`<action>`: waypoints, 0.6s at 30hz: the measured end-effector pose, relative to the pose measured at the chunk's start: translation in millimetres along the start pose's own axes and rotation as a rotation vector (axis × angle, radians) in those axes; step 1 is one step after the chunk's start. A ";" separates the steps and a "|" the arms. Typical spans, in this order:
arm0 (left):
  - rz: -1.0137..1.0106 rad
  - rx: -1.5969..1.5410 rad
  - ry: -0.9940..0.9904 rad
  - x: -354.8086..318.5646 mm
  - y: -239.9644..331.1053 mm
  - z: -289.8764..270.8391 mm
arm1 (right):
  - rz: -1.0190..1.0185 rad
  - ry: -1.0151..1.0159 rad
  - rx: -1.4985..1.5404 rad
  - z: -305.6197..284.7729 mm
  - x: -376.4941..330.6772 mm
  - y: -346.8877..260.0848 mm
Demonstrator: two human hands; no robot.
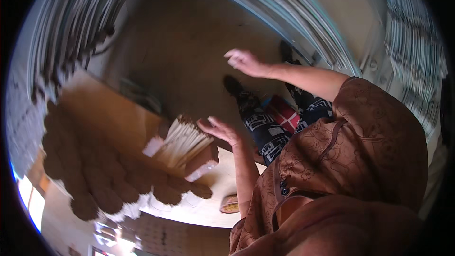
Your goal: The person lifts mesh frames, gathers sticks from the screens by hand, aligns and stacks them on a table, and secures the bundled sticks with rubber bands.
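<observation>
At the lower right of the frame a brown patterned sleeve [360, 161] fills the view. From it the left hand [219, 129] reaches to mid-frame, palm open and fingers spread, holding nothing, just beside a fanned bundle of pale sticks [182, 142] that lies on a wooden board [113, 109]. Left of the sticks, round brown bundles [99, 170] (stacked in overlapping rows) run toward the lower left. Further up, right of centre, the right hand [244, 62] is raised, open and empty, above the dark floor [189, 33], well apart from the sticks.
</observation>
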State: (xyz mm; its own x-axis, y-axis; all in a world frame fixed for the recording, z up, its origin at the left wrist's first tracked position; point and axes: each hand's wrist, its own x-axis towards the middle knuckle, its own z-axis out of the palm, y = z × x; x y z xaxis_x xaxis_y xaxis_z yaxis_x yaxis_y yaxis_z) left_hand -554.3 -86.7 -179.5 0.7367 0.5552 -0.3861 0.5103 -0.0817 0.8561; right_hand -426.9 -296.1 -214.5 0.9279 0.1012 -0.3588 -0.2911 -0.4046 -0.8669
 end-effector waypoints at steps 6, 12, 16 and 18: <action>-0.271 -0.299 -0.809 -63.2 80.2 180.7 | 0.558 0.833 -0.255 -292.4 -136.4 126.6; -0.641 -0.266 -1.172 -145.0 114.8 369.1 | 1.190 1.276 -0.648 -445.6 -369.7 245.1; -0.711 -0.172 -1.044 -168.5 105.4 446.7 | 1.446 1.262 -0.409 -470.9 -433.3 315.4; -0.778 -0.207 -1.077 -190.2 108.8 471.6 | 1.409 0.998 -0.098 -511.5 -492.1 343.2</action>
State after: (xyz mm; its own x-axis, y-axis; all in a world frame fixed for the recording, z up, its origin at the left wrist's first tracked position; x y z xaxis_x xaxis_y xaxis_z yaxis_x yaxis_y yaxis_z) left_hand -429.6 -591.6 -174.9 0.3168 -0.5303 -0.7864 0.9472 0.1338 0.2914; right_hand -864.3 -949.7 -158.5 -0.2208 -0.8923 -0.3938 -0.9618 0.2663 -0.0642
